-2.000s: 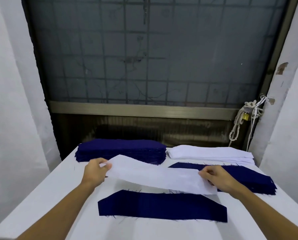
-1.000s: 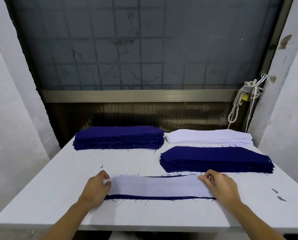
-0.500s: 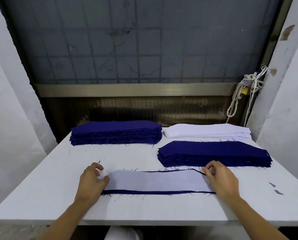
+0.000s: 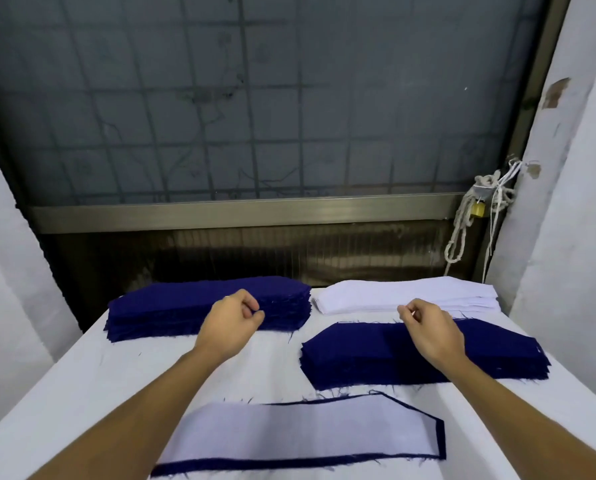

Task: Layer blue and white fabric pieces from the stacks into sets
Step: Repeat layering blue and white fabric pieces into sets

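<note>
A white fabric piece point(image 4: 300, 431) lies on a blue piece point(image 4: 289, 464) near the table's front edge, with blue showing along the front and right. My left hand point(image 4: 232, 322) hovers with loosely curled fingers at the front right of the thick blue stack point(image 4: 164, 306) at the back left. My right hand point(image 4: 428, 329) is raised over the lower blue stack point(image 4: 365, 358) on the right, fingertips close to the white stack point(image 4: 410, 294) behind it. Neither hand holds anything.
The white table point(image 4: 81, 393) stands against a dark window with a metal sill point(image 4: 241, 211). A knotted rope and padlock point(image 4: 478, 206) hang at the back right. White walls close in on both sides.
Both hands have let go of the layered white-on-blue set and moved up and away towards the stacks at the back. The set stays flat at the front edge.
</note>
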